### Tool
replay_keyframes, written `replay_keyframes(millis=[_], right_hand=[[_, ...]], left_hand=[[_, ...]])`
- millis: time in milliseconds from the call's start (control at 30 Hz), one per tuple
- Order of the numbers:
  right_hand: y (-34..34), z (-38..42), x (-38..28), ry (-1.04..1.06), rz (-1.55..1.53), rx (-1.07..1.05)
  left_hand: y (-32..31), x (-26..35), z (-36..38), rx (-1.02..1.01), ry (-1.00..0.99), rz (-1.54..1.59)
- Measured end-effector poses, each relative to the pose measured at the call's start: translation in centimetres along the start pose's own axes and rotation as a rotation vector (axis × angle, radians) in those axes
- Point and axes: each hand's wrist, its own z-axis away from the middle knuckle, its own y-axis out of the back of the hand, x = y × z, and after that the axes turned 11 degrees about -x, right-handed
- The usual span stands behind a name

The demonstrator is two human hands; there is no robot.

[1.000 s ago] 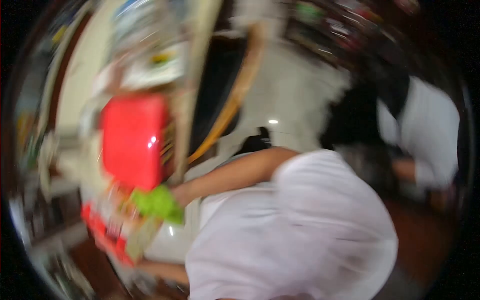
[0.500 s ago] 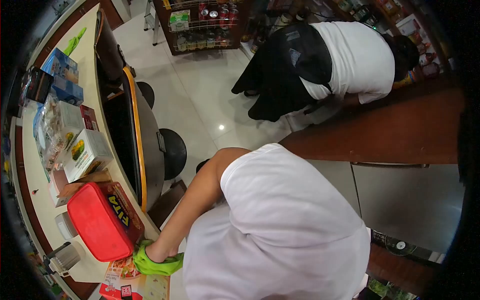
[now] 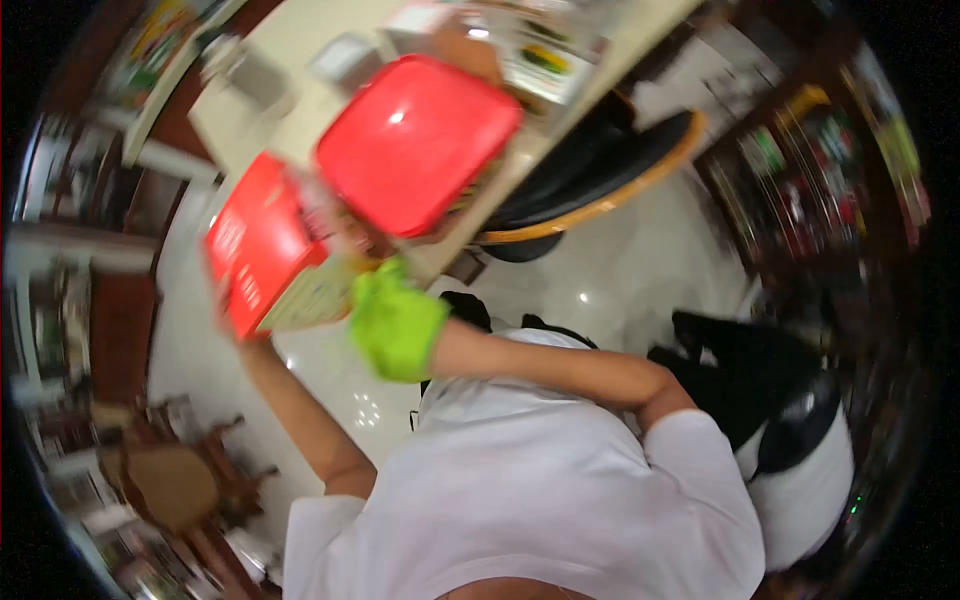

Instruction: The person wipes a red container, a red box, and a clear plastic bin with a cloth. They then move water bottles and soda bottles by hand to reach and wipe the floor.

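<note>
Gripping the red box along its left side with the left hand — and clutching the green cloth in the right hand, close by the box's near end. Holding the box tilted at the corner of the table, just beside the red-lidded tub — too blurred to tell about contact.

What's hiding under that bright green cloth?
The person's right hand goes in under the green cloth. Only the part by the wrist shows. The cloth covers the fingers, so I can't tell if they hold anything else.
</note>
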Motion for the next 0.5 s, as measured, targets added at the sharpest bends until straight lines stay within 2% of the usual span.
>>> replay_keyframes(millis=[67,100,167,200,267,333,400,433,500], right_hand=[[0.9,1.4,2.3,0.115,-0.495,-0.073],[1.7,2.3,2.3,-0.142,-0.892,-0.106],[3.7,4.6,3.4,-0.293,-1.180,-0.102],[4.3,5.9,4.5,-0.166,-1.072,-0.045],[7.1,7.5,5.0,-0.212,-1.105,-0.056],[7.7,8.4,4.8,-0.354,-1.026,0.158],[6.4,8.7,5.0,-0.608,-0.886,0.463],[5.4,8.6,5.5,-0.738,-0.812,0.594],[2.9,8.0,5.6,-0.913,-0.694,0.752]], left_hand=[[-1.1,0.5,0.3,0.029,-0.043,0.007],[-2.0,1.0,0.3,0.039,-0.026,0.013],[-2.9,1.7,0.2,0.073,-0.030,0.010],[-2.9,1.3,0.2,0.057,-0.017,0.029],[-3.1,1.3,0.4,0.072,-0.031,0.014],[-3.5,1.3,0.3,0.047,-0.036,-0.007],[-4.0,0.7,0.8,0.082,-0.045,-0.228],[-3.5,1.1,1.1,0.046,-0.048,-0.216],[-1.7,2.4,1.8,-0.159,0.142,-0.783]])
